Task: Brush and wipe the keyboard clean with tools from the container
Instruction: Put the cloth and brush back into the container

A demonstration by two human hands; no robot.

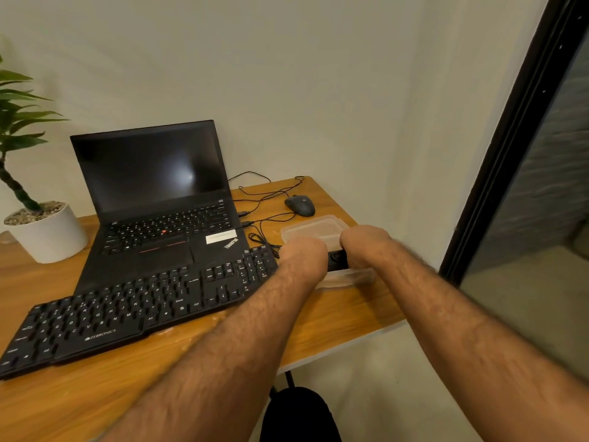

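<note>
A black Zebronics keyboard (134, 314) lies slanted across the wooden desk (334, 320). To its right stands a clear plastic container (350, 277) with a black object (336, 261) showing inside. Its clear lid (314, 229) is tilted up at the far side. My left hand (302, 255) and my right hand (363, 245) both rest over the lid's near edge, knuckles toward me, and appear to grip it. The fingers are curled out of sight.
An open black laptop (159, 202) sits behind the keyboard. A black mouse (300, 205) and loose cables (264, 218) lie behind the container. A potted plant (44, 231) stands at the left. The desk's right edge is close to the container, with a dark door frame (510, 154) beyond.
</note>
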